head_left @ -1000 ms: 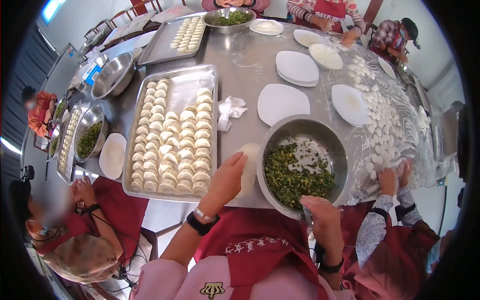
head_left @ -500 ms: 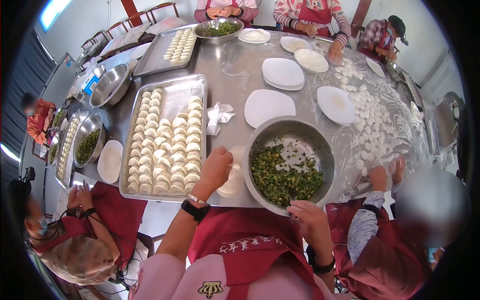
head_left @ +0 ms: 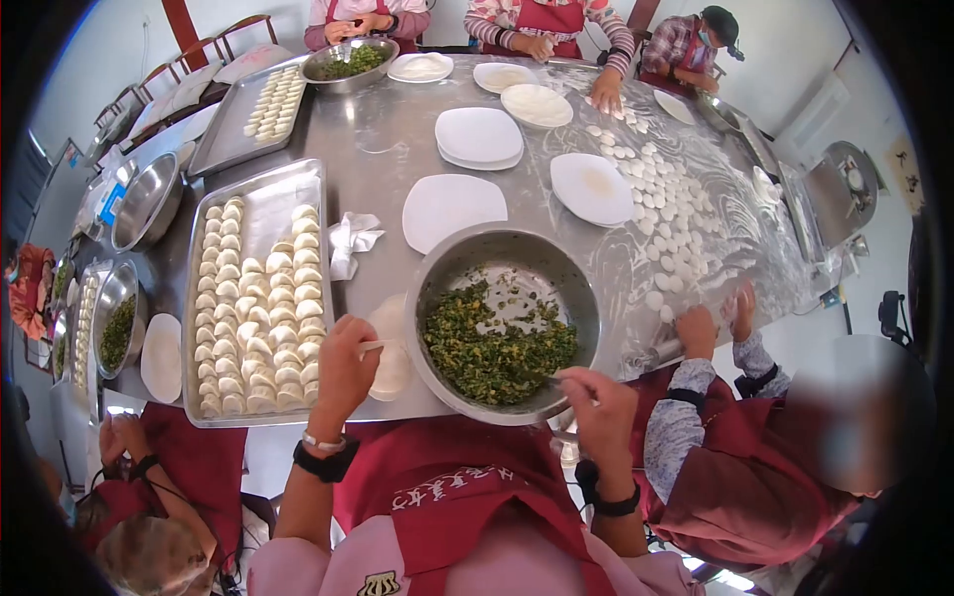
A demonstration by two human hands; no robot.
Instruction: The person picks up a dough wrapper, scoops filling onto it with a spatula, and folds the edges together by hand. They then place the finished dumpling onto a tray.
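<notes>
Apron (head_left: 447,452) w/ white Chinese chars (head_left: 462,488), blurry; L hand (head_left: 348,366) pinching wrapper (head_left: 372,346), R hand (head_left: 600,409) gripping utensil (head_left: 554,378) in filling (head_left: 497,346).

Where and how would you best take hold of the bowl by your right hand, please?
I'd take the bowl by its rim, one palm at the left edge and one at the right, coming in from those sides. It stands upright, wide and round, its raised rim bare there; the filling lies inside, below it, and the right hand is at the near-right rim.
</notes>
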